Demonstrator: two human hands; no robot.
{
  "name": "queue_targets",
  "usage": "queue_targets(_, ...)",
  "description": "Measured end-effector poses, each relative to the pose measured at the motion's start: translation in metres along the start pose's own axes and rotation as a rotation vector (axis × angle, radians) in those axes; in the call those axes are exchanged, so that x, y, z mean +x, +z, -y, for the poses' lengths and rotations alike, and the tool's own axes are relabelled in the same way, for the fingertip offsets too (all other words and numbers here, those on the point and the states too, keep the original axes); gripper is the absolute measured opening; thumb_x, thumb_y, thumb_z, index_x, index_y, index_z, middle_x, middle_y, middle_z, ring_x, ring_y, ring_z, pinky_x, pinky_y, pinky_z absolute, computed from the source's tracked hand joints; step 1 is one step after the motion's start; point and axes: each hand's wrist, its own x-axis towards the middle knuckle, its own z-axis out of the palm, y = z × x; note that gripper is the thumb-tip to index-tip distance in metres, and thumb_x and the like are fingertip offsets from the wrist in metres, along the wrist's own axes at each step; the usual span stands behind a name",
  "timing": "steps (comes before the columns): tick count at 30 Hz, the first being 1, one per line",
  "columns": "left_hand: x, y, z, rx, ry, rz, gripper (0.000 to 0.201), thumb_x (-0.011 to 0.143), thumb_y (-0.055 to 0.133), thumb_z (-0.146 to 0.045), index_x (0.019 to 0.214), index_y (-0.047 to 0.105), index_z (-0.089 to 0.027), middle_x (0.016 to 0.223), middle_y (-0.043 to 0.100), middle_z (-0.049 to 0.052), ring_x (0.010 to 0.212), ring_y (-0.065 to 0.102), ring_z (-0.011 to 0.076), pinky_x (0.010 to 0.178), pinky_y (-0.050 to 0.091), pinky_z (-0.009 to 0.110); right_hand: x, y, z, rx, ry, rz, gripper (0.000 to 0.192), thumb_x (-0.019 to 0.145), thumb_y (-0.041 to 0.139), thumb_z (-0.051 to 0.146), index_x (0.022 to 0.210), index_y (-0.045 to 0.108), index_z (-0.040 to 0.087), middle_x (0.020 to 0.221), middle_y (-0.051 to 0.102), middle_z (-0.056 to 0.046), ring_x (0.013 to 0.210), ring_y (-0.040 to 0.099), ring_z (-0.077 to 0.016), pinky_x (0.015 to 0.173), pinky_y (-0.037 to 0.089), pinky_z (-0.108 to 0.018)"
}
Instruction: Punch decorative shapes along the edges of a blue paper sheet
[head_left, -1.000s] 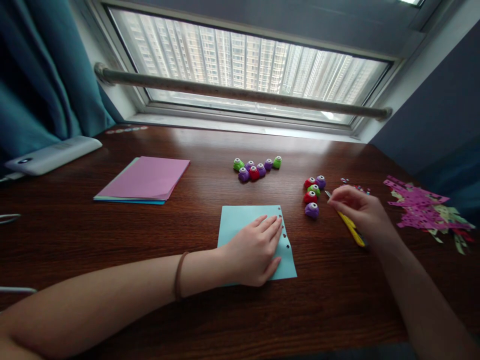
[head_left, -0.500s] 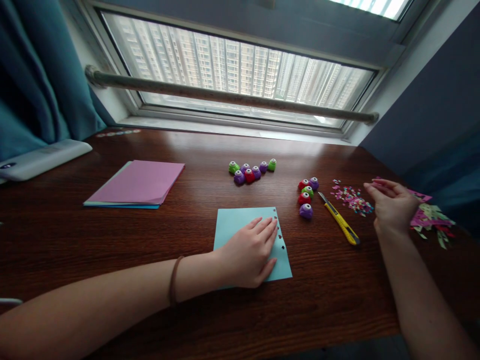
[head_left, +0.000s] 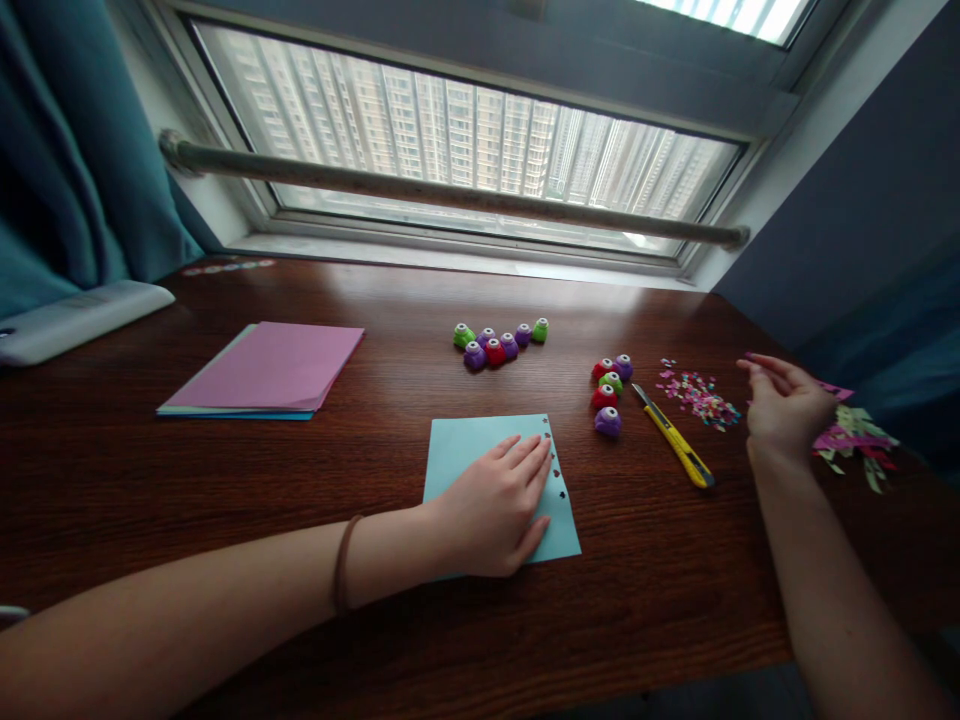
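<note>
My left hand (head_left: 495, 505) lies flat on a light blue sheet of paper (head_left: 457, 450), fingers stretched toward its right edge. Small punched holes in different shapes run down that edge. Off to the right, my right hand (head_left: 787, 405) hovers beside a heap of tiny coloured paper cutouts (head_left: 701, 397), thumb and fingertips pinched together. Whatever may be between those fingertips is too small to make out. A yellow utility knife (head_left: 679, 440) with its blade out lies left of this hand. Past the knife stands a column of small craft punches (head_left: 607, 422) in purple, red and green.
More punches (head_left: 493, 350) cluster at mid-table. A stack of coloured paper (head_left: 266, 370), pink on top, lies at the left. Paper scraps (head_left: 859, 435) are behind my right hand. A long white object (head_left: 90, 320) rests by the curtain, and a metal bar (head_left: 450, 195) crosses the window.
The view has shifted slightly. My right hand stays over the same spot with its fingers changing pose a little; my left hand keeps its place on the blue paper.
</note>
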Motion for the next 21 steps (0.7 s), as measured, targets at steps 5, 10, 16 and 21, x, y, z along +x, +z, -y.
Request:
queue_targets(5,0.000,0.000,-0.001,-0.002,-0.003,0.004,0.059,0.086,0.039,-0.036,0.133,0.036,0.000,0.139,0.034,0.021,0.130,0.030,0.0304,0.108,0.022,0.042,0.000,0.004,-0.003,0.000,-0.021,-0.007,0.019,0.073,0.060,0.009,0.090,0.067,0.009,0.087,0.070,-0.014,0.080,0.067,-0.0200,0.077,0.051,-0.029)
queue_targets(10,0.000,0.000,0.000,-0.003,-0.003,-0.001,0.059,0.085,0.039,-0.036,0.133,0.036,0.000,0.139,0.034,0.020,0.130,0.030,0.0303,0.109,0.022,0.042,-0.003,0.007,0.000,0.014,-0.038,-0.005,0.015,0.072,0.061,0.009,0.086,0.067,0.010,0.083,0.069,-0.012,0.076,0.067,-0.0201,0.075,0.052,-0.029)
queue_targets(16,0.000,-0.001,0.000,-0.010,-0.009,-0.011,0.059,0.085,0.041,-0.037,0.132,0.037,-0.002,0.139,0.035,0.020,0.130,0.030,0.0301,0.109,0.021,0.044,-0.014,0.012,0.012,0.030,-0.051,0.067,0.015,0.073,0.061,0.015,0.087,0.067,0.012,0.082,0.069,-0.010,0.077,0.067,-0.0199,0.076,0.052,-0.032)
queue_targets(21,0.000,-0.002,-0.001,-0.036,-0.034,-0.009,0.056,0.087,0.039,-0.037,0.132,0.038,-0.004,0.140,0.034,0.018,0.131,0.028,0.0297,0.109,0.017,0.046,-0.025,0.016,0.018,0.004,-0.071,0.137,0.018,0.076,0.060,0.024,0.090,0.067,0.015,0.084,0.069,-0.006,0.079,0.067,-0.0197,0.078,0.052,-0.037)
